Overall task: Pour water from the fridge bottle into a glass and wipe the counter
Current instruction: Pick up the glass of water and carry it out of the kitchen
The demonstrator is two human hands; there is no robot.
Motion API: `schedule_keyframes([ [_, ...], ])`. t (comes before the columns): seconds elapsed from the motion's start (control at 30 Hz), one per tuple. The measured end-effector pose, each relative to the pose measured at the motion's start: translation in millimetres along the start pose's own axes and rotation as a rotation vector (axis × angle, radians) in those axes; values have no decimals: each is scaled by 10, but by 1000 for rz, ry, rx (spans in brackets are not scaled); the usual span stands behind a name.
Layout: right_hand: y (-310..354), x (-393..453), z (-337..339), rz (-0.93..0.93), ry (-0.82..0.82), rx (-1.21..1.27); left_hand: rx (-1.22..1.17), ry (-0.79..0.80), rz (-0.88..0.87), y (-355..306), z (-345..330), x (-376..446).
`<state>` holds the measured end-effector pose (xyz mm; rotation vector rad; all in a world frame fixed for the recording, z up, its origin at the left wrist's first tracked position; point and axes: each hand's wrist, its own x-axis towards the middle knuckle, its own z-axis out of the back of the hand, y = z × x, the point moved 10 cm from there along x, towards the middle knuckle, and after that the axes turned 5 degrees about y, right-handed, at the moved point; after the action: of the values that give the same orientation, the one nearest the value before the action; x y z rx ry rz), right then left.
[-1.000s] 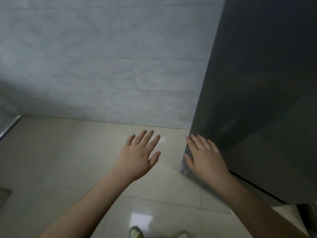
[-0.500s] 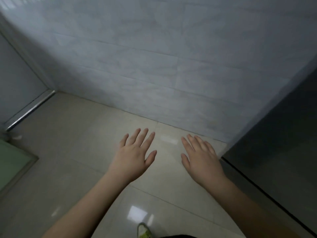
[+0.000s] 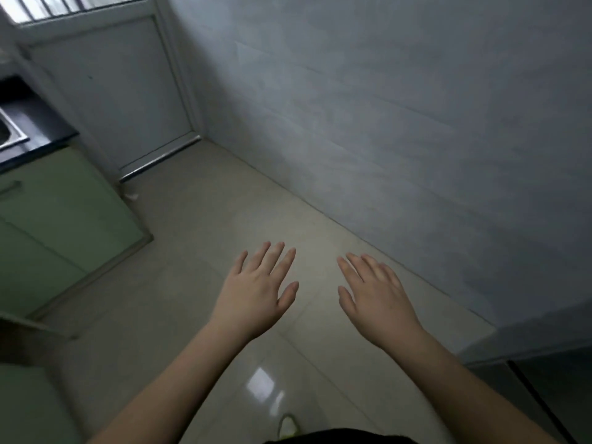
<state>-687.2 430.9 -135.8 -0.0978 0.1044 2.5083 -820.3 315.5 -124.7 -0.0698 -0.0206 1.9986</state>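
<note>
At the far left a dark table [image 3: 38, 129] runs along the edge of the view, with the steel rim of a sink [image 3: 9, 136] set into it. Pale green cabinets [image 3: 57, 225] stand below it. Behind them, a grey door [image 3: 128, 91] closes the corner, a metal sill at its foot. The tiled floor [image 3: 198, 225] spreads out from there, glossy, with a bright reflection low in the middle.

The left hand [image 3: 256, 299] hangs over the floor, palm down, fingers straight and spread, holding nothing. Just beside it, apart, the right hand [image 3: 378, 299] hangs the same way, its grip loose and empty. Below them a shoe tip [image 3: 288, 426] shows.

A grey tiled wall [image 3: 384, 123] fills the right. In the bottom right corner a dark panel, probably the fridge [image 3: 544, 389], only just enters the view. No bottle or glass can be seen from here.
</note>
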Motion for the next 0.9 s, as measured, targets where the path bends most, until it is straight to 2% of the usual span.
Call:
schedule_keyframes([
  [0.27,617,431,66,186,26,-27,-21,9,179,551,-3,-206],
  [0.5,903,812,46,288,34,-26,-47,23,344,883,-6,-152],
  [0.9,1461,1646,127,628,36,15,-25,89,668,1415,-19,-93],
])
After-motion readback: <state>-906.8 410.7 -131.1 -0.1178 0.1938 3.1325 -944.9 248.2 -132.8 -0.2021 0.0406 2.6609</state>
